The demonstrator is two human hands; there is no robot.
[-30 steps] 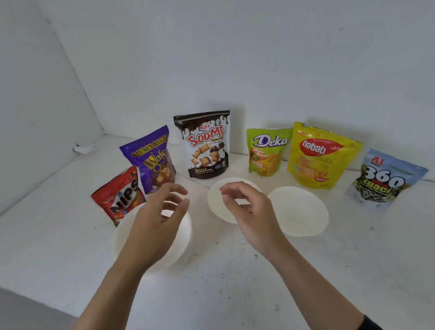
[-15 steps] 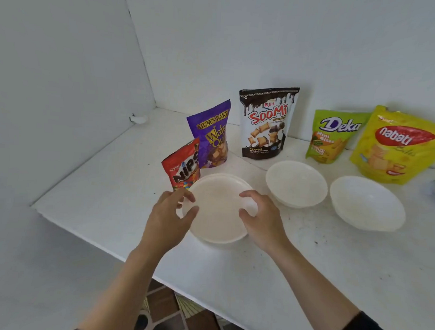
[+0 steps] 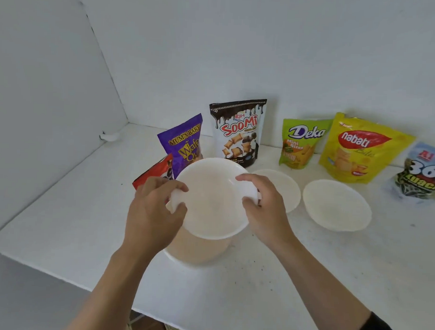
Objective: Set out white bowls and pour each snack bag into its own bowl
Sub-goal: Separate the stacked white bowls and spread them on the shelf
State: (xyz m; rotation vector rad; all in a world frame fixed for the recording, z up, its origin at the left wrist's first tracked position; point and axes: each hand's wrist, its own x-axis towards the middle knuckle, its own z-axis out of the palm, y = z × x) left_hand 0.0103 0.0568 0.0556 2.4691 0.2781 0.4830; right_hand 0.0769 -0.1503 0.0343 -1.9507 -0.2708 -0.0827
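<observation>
- The left hand (image 3: 155,212) grips the left rim of the top bowl (image 3: 212,199), fingers curled over the edge; the right hand (image 3: 266,206) pinches the right rim the same way, so both hold that 1 bowl
- The top bowl hangs clear above the stack (image 3: 198,253), tilted a little, and is empty
- The stack sits on the table (image 3: 61,221) near its front edge; how many bowls it holds cannot be told
- 2 bowls lie set out to the right: the middle bowl (image 3: 288,192), partly hidden behind the right hand, and the right bowl (image 3: 338,206) just beside it
- 6 bags stand along the wall (image 3: 289,56): red bag (image 3: 152,172), purple bag (image 3: 185,144), Soomi bag (image 3: 237,133), Deka bag (image 3: 301,143), Nabati bag (image 3: 357,150) and Kuaci bag (image 3: 423,172)
- The step in hand looks like placing the 3rd bowl, so the task is early: 6 bags call for 3 more bowls after it, and no pouring has begun
- Done well, the top bowl goes down flat on bare table left of the middle bowl, with a gap so rims do not knock
- The red bag stands just behind the left hand; a wide swing left could tip it, so a short, low carry suits best
- Both hands should let go only once the base rests level, since a smooth bowl may skid
</observation>
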